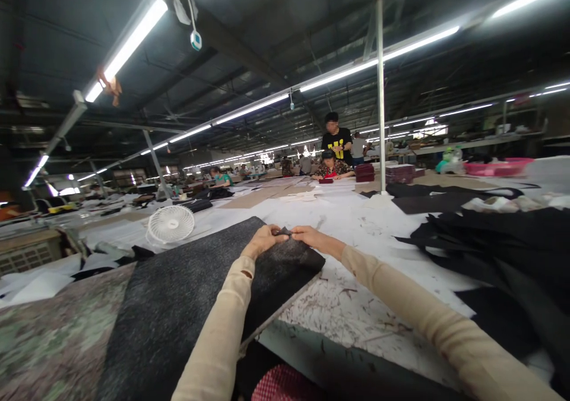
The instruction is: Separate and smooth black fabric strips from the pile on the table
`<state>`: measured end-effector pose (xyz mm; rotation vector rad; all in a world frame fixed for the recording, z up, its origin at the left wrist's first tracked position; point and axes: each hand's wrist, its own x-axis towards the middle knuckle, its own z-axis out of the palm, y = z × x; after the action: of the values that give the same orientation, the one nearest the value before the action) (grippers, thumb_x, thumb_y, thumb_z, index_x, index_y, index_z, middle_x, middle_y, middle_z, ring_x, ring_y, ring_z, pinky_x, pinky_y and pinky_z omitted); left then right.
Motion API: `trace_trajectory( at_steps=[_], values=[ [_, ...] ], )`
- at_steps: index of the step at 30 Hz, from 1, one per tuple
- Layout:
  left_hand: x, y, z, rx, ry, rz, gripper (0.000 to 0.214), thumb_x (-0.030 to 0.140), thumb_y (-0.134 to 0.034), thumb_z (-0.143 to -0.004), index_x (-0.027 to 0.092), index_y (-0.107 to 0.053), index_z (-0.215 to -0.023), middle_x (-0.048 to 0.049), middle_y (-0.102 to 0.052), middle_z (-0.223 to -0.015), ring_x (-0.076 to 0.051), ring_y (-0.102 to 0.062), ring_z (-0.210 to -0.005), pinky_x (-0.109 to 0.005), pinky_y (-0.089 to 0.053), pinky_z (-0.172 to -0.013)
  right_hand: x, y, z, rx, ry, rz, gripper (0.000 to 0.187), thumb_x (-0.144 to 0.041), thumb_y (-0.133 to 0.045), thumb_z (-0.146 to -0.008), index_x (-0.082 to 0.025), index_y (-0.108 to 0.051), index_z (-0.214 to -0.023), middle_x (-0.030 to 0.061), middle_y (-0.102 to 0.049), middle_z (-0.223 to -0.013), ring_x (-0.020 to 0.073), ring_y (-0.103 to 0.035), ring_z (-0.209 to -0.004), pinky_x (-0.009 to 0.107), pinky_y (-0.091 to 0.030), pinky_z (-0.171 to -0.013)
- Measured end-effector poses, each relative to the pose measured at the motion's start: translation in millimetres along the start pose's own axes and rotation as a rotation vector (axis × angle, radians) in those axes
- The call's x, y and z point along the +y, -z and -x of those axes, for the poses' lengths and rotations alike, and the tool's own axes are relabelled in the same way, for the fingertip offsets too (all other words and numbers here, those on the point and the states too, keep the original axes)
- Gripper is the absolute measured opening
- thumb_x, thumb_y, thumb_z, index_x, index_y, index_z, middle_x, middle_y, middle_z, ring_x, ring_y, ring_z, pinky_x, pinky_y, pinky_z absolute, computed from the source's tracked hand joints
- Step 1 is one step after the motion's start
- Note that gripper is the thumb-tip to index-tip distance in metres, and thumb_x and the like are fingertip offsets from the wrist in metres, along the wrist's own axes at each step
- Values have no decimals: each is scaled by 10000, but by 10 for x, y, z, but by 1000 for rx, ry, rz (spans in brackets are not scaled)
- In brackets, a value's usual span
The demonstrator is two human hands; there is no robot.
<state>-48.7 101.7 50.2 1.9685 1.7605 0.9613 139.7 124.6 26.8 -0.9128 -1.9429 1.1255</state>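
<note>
Both of my hands meet over the far right part of a dark grey, felt-like fabric sheet (178,294). My left hand (263,240) pinches a small dark fabric piece (282,231) between thumb and fingers. From the other side, my right hand (309,237) grips the same piece with its fingertips. Whether this piece is a raised corner of the sheet or a separate scrap, I cannot tell. A camouflage-patterned cloth (57,341) shows at the left, beside the dark sheet.
A white fan (171,224) stands left on the white table (356,226). Black fabric pieces (503,252) are heaped at right, near a metal post (381,92). Farther back are maroon stacks (398,174), a pink basin (499,167), a standing person (337,142) and a seated person (332,166).
</note>
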Motion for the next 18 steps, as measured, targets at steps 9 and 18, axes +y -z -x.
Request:
trace_trajectory(
  at_steps=[9,18],
  values=[
    [231,29,184,-2,-39,-62,232,221,-698,-655,124,-708,-865,-46,-723,-812,-217,-658,-828,-303,-499,-785,126,-7,144,87,173,602,370,-500,-460,-904,-154,-591,-888,98,-651,-842,222,-603,-825,284,-409,-714],
    [361,180,1844,250,-330,-381,319,248,-578,-834,243,-611,-1151,-54,-655,-1119,-229,-554,-1081,-385,-430,-957,41,-185,162,100,305,626,250,-395,-447,-941,-184,-551,-858,39,-613,-761,178,-565,-768,256,-357,-710]
  ],
)
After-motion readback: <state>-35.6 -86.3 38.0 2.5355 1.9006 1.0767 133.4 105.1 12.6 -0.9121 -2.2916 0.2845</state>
